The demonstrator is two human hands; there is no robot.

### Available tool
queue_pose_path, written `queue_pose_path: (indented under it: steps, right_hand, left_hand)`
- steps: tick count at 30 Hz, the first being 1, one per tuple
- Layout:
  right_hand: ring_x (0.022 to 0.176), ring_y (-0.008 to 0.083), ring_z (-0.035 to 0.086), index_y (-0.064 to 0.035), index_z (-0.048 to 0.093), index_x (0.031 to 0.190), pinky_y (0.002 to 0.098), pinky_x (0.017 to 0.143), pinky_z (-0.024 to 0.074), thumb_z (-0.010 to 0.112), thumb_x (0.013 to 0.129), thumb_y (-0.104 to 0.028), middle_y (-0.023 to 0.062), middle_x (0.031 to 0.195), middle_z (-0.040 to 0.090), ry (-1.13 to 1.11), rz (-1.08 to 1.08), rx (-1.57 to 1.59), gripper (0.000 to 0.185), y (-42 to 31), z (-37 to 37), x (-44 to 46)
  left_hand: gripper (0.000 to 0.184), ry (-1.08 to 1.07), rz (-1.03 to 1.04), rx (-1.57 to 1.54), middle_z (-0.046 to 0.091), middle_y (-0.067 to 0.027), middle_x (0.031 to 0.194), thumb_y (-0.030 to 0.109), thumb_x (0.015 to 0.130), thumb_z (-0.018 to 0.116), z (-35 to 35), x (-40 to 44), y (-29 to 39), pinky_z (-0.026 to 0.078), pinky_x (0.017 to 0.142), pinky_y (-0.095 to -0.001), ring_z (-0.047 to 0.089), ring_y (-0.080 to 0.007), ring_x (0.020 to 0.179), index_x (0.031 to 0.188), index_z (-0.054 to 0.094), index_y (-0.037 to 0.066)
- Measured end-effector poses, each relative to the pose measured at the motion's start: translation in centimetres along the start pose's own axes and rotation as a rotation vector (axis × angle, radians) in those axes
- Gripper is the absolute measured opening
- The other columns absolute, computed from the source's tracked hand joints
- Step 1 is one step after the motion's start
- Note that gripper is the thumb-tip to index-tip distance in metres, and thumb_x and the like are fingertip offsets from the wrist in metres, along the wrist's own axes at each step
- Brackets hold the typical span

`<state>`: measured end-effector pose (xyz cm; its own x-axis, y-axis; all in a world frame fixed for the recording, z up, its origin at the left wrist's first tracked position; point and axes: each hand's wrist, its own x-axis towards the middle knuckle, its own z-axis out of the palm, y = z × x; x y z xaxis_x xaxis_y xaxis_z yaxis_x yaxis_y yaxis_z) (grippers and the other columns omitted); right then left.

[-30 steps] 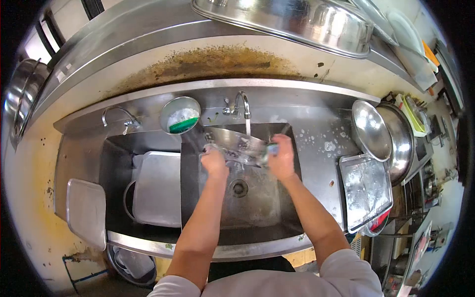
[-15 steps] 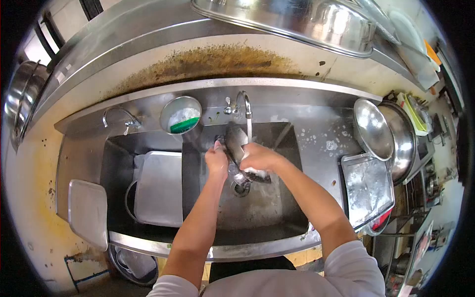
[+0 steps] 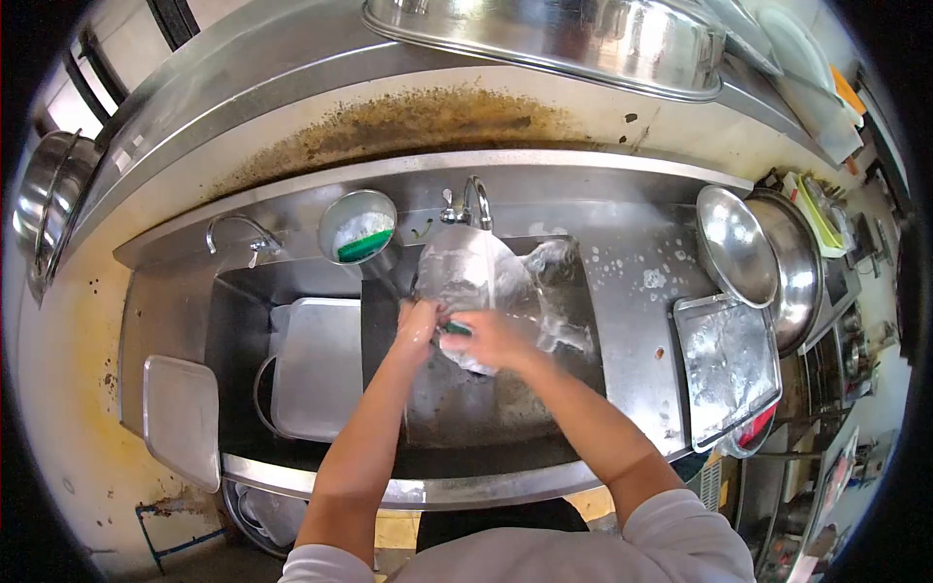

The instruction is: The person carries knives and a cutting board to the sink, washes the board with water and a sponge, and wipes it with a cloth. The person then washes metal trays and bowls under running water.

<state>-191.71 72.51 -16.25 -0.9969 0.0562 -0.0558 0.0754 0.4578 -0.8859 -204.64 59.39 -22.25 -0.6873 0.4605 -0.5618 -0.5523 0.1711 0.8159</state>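
Under the running tap (image 3: 477,204), a round, shiny metal pan (image 3: 471,262) is tilted over the right sink basin (image 3: 457,418). My left hand (image 3: 418,323) is closed on the pan's near-left side; the exact grip is hidden. A green scouring pad (image 3: 454,329) is held in my right hand (image 3: 491,340), which is blurred by motion against the pan's near part. Water runs onto the pan and splashes off to the right.
A metal pot (image 3: 358,225) with suds and a green sponge stands behind the sink. Trays (image 3: 316,369) lie in the left basin, and another tray (image 3: 182,418) leans at its left. Metal bowls (image 3: 736,243) and a wet tray (image 3: 727,364) sit on the right.
The pan has turned from nearly edge-on, its dark side showing, to a broad shiny face under the water. My left hand shifted slightly nearer; the green pad now shows in my right hand.
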Motion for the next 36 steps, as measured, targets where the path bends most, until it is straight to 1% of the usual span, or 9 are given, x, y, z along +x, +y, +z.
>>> queue_pose_path:
  steps: [4, 8, 12, 17, 21, 24, 28, 30, 36]
  right_hand:
    - [0.135, 0.036, 0.049, -0.0096, 0.034, 0.155, 0.0416, 0.115, 0.0353, 0.065, 0.094, -0.049, 0.0235, 0.15, 0.046, 0.259, 0.285, -0.245, 0.079, 8.1, 2.2, 0.6]
    - [0.152, 0.0434, 0.008, -0.0123, 0.014, 0.161, 0.0528, 0.124, 0.0102, 0.052, 0.096, -0.056, 0.0296, 0.163, 0.006, -0.154, 0.171, -0.631, 0.087, 6.5, 1.8, -1.9]
    - [0.148, 0.0465, 0.022, -0.0109, 0.019, 0.159, 0.0464, 0.121, 0.0243, 0.067, 0.092, -0.041, 0.0303, 0.162, 0.011, 0.403, 0.096, -0.551, 0.088, 11.1, 2.9, 2.7]
    - [0.149, 0.0465, 0.02, -0.0106, 0.025, 0.156, 0.0496, 0.12, 0.0252, 0.073, 0.086, -0.028, 0.0285, 0.163, 0.009, 0.059, -0.102, -0.478, 0.086, 8.3, 4.2, 1.6]
    - [0.148, 0.0511, 0.016, -0.0094, 0.025, 0.156, 0.0508, 0.122, 0.0211, 0.066, 0.085, -0.015, 0.0294, 0.162, 0.008, 0.523, 0.069, -0.489, 0.082, 10.7, 3.5, 5.1]
    - [0.149, 0.0517, 0.01, -0.0172, 0.028, 0.157, 0.0545, 0.122, 0.0174, 0.068, 0.086, -0.019, 0.0235, 0.165, 0.005, 0.409, -0.427, -0.171, 0.082, 8.3, 6.1, 6.5]
    - [0.149, 0.0463, 0.017, -0.0101, 0.027, 0.156, 0.0511, 0.121, 0.0232, 0.065, 0.09, -0.022, 0.0218, 0.164, 0.014, 0.444, 0.081, -0.837, 0.077, 11.6, 0.2, 5.3]
    - [0.147, 0.044, 0.025, -0.0053, 0.034, 0.153, 0.0467, 0.12, 0.0272, 0.061, 0.091, -0.017, 0.025, 0.16, 0.023, 0.437, 0.393, -0.172, 0.069, 13.9, 2.0, 6.1]
    - [0.14, 0.0407, 0.04, -0.0022, 0.045, 0.145, 0.0455, 0.117, 0.0313, 0.064, 0.086, -0.013, 0.0257, 0.15, 0.041, -0.048, 0.04, -0.075, 0.063, 9.9, 8.2, -2.4]
  left_hand:
    - [0.051, -0.096, 0.0, -0.435, 0.062, -0.0178, 0.114, 0.01, 0.08, 0.06, -0.7, -2.2, -1.7, 0.054, 0.085, -0.0437, 0.063, -0.027, 0.098, 0.127, 0.049, -0.006]
    - [0.047, -0.022, 0.113, -0.399, 0.061, -0.0155, 0.112, 0.003, 0.082, 0.055, -0.6, -4.0, -3.5, 0.054, 0.088, -0.0475, 0.063, -0.029, 0.1, 0.127, 0.048, -0.003]
    - [0.051, 0.015, 0.114, -0.293, 0.059, -0.0149, 0.114, 0.001, 0.081, 0.055, 1.4, -6.9, -4.1, 0.051, 0.094, -0.0436, 0.063, -0.0285, 0.099, 0.13, 0.045, -0.002]
    - [0.068, -0.094, 0.091, -0.473, 0.058, -0.0184, 0.125, 0.0, 0.076, 0.059, -1.1, -7.9, -3.0, 0.044, 0.103, -0.04, 0.056, -0.0289, 0.119, 0.14, 0.036, -0.004]
    - [0.064, 0.064, 0.072, -0.195, 0.059, -0.0165, 0.121, 0.0, 0.075, 0.056, -0.6, -6.4, -5.4, 0.044, 0.102, -0.0372, 0.057, -0.0263, 0.114, 0.137, 0.04, -0.005]
    - [0.064, -0.039, 0.006, -0.302, 0.058, -0.0152, 0.118, 0.0, 0.073, 0.058, 0.6, -6.8, -4.2, 0.045, 0.099, -0.0383, 0.057, -0.0253, 0.107, 0.135, 0.042, -0.005]
    - [0.065, -0.025, 0.055, -0.372, 0.056, -0.0181, 0.118, 0.001, 0.073, 0.059, -0.5, -7.7, -3.0, 0.048, 0.094, -0.0395, 0.057, -0.027, 0.105, 0.135, 0.04, -0.007]
    - [0.073, 0.099, 0.137, -0.296, 0.055, -0.0206, 0.12, 0.001, 0.071, 0.061, 0.0, -7.2, -3.0, 0.049, 0.093, -0.0416, 0.057, -0.0305, 0.109, 0.139, 0.035, -0.008]
    - [0.097, 0.173, 0.135, -0.157, 0.05, -0.0244, 0.134, 0.001, 0.068, 0.064, -0.5, -6.2, -1.4, 0.044, 0.104, -0.044, 0.052, -0.0342, 0.123, 0.153, 0.018, -0.008]
